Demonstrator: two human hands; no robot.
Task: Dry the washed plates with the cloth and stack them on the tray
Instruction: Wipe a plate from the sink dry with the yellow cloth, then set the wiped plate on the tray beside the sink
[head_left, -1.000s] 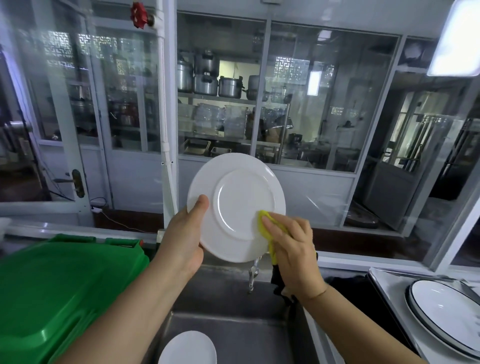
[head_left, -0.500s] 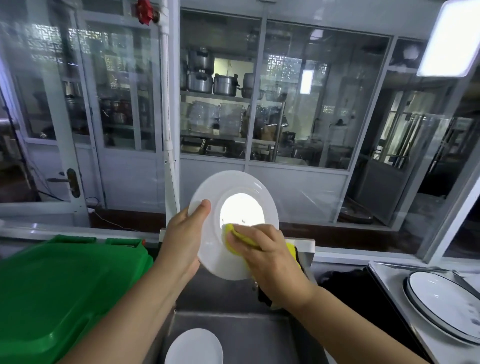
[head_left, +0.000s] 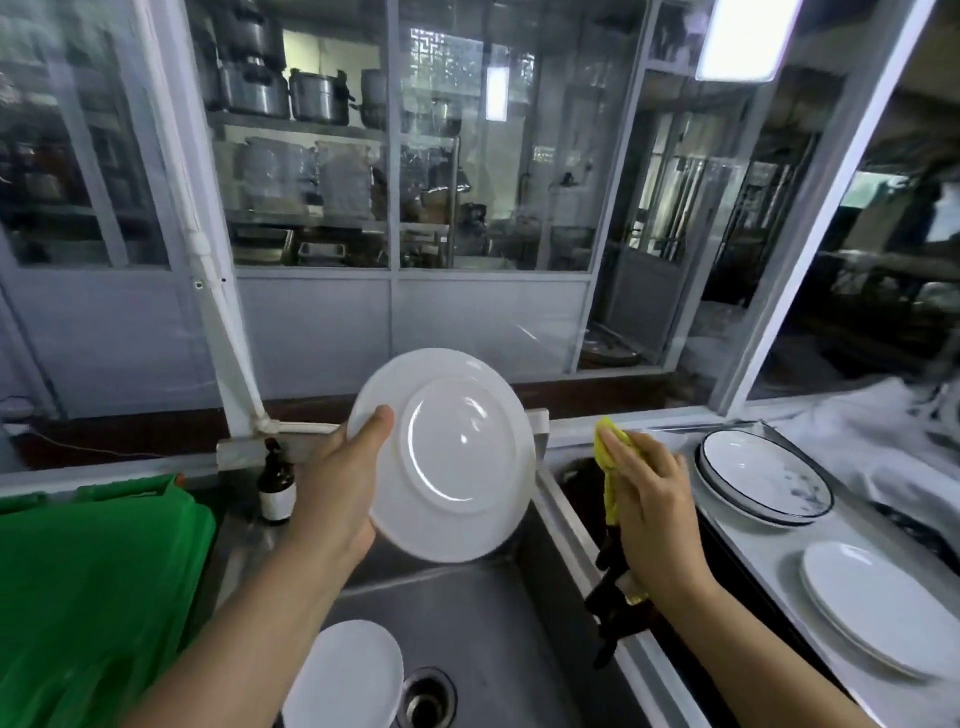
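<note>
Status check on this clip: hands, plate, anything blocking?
Left hand grips white plate over sink. Right hand holds yellow cloth, off the plate. Path to tray open.

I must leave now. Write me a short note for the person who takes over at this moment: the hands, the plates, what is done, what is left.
Left hand grips the white plate by its rim, underside toward you, above the sink.
Right hand holds the yellow cloth, clear of the plate.
Done: white plates stacked on the tray at right, black-rimmed plates behind them.
Left: finish and stack the held plate, then dry the plate in the sink.
</note>
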